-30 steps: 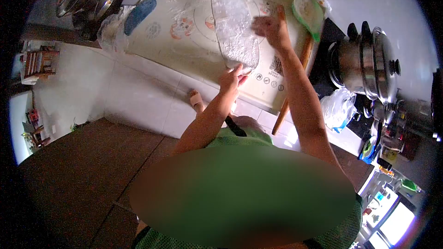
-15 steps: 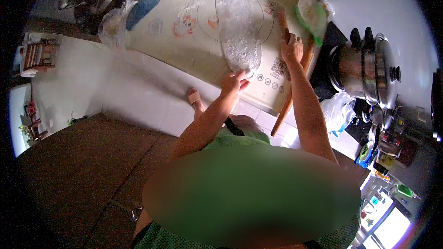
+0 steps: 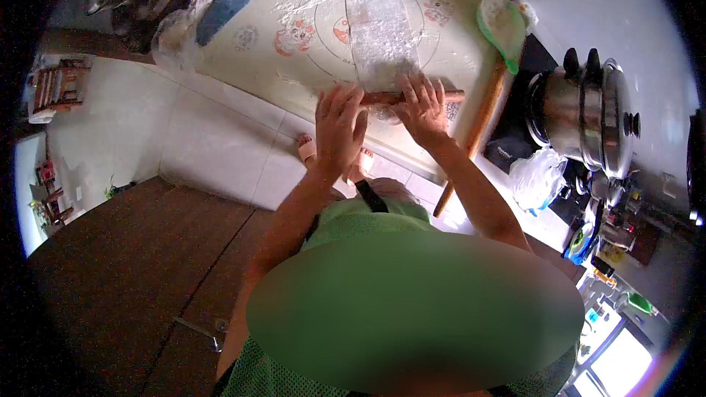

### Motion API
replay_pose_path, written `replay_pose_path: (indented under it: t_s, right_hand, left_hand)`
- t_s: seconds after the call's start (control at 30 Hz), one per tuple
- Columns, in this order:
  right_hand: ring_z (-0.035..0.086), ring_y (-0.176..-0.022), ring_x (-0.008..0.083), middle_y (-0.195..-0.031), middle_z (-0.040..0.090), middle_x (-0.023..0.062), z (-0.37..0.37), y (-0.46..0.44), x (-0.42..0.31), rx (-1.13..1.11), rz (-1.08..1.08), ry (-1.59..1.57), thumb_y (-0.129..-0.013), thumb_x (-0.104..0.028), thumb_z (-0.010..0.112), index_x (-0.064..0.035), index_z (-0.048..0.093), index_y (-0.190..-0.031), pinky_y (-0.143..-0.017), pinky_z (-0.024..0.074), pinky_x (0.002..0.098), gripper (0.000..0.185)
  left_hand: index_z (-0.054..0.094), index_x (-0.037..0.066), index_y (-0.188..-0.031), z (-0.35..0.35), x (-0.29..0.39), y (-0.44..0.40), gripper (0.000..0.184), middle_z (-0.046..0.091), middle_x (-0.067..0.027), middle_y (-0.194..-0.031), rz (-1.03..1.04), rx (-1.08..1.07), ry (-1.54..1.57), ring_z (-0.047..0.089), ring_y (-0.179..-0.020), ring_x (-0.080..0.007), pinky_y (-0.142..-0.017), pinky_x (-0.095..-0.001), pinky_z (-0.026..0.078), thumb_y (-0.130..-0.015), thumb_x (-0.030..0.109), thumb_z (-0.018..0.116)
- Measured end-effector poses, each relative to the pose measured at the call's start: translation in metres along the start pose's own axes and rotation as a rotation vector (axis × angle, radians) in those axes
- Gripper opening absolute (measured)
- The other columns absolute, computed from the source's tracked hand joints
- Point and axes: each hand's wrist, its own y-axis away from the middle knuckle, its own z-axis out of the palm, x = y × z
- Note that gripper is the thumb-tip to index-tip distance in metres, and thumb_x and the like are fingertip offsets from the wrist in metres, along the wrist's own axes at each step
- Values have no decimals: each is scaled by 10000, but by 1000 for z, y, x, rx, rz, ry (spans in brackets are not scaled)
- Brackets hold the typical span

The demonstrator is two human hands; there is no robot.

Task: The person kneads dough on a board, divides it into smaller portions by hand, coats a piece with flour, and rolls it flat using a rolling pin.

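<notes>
A long, floured sheet of dough (image 3: 379,26) lies on a printed kneading mat (image 3: 272,77). Across its near end rests a short wooden rolling pin (image 3: 384,98). My left hand (image 3: 338,121) is on the pin's left end, fingers stretched out and thumb apart. On the pin's right part lies my right hand (image 3: 424,106), its fingers spread and pointing away from me. Both palms are over the pin rather than wrapped round it. The hands partly hide the pin and the dough's near edge.
A longer wooden stick (image 3: 485,114) lies along the mat's right side, near a green-rimmed scoop (image 3: 501,22) with flour. Further right stand a steel pot (image 3: 562,106) and a white plastic bag (image 3: 538,180). A blue flat scraper (image 3: 224,13) is at the left.
My right hand has brought the short rolling pin from the right side onto the dough's near end, turning it crosswise. My left hand has let go of the dough edge and moved left onto the pin.
</notes>
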Motion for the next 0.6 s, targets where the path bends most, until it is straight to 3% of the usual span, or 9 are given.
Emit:
replay_pose_path:
  t_s: [0.03,0.1,0.23,0.27,0.37,0.43,0.47,0.5,0.6]
  right_hand:
    - [374,-1239,323,-1326,415,150,0,-9,-3,21,51,-19,-862,-387,529,-124,378,-1353,-1080,206,499,576]
    - [184,-1382,274,-1484,229,131,8,-36,7,-39,102,-5,-904,-510,401,-87,272,-1413,-1109,128,494,675]
    - [48,-1408,250,-1522,64,123,25,-116,27,10,180,140,-914,-577,272,-100,175,-1447,-1122,62,473,722]
    - [116,-1394,273,-1507,117,147,17,-123,25,-63,260,93,-895,-524,398,-89,173,-1442,-1121,122,449,734]
    - [136,-1390,278,-1500,148,154,25,-93,25,106,139,25,-880,-528,427,-95,155,-1448,-1118,133,448,765]
    - [217,-1366,297,-1473,223,173,4,-24,-5,-121,154,-39,-836,-451,552,-28,190,-1426,-1102,172,462,810]
    - [239,-1356,305,-1464,229,191,-9,2,-13,-90,73,-84,-805,-374,616,16,231,-1398,-1102,180,465,807]
    - [288,-1339,280,-1453,282,165,-9,20,-14,-104,29,-4,-814,-522,540,-13,291,-1393,-1086,215,452,810]
    - [297,-1328,289,-1447,286,168,1,-2,3,-45,-4,8,-822,-385,562,-22,313,-1378,-1088,222,462,709]
  left_hand:
    - [451,-38,-1242,0,-4,-11,518,464,-195,-1296,285,61,-382,430,-1223,-318,-976,-505,346,-836,243,610]
    - [437,-40,-1258,16,-23,-35,548,407,-196,-1344,284,54,-386,361,-1270,-312,-997,-531,301,-835,267,601]
    - [337,-78,-1325,34,-55,-119,682,342,-274,-1379,272,60,-531,291,-1306,-396,-1057,-553,191,-872,411,481]
    - [337,-78,-1325,38,-61,-121,682,342,-274,-1379,278,65,-530,291,-1306,-396,-1057,-553,191,-872,411,481]
    - [320,-76,-1335,39,-56,-102,712,351,-269,-1375,262,40,-469,291,-1307,-396,-1065,-548,178,-860,420,503]
    - [218,-42,-1398,22,-35,-17,813,271,-242,-1429,258,-141,-386,249,-1334,-373,-1085,-540,147,-817,380,599]
    - [244,-54,-1389,19,-26,8,898,277,-225,-1419,254,-170,-436,285,-1307,-345,-1042,-540,227,-733,379,678]
    - [249,-46,-1389,12,-24,24,906,301,-213,-1406,294,-176,-403,291,-1302,-333,-1041,-545,221,-721,384,686]
    - [228,-31,-1400,14,-22,4,807,253,-223,-1444,234,-207,-461,265,-1329,-359,-1077,-565,143,-816,383,601]
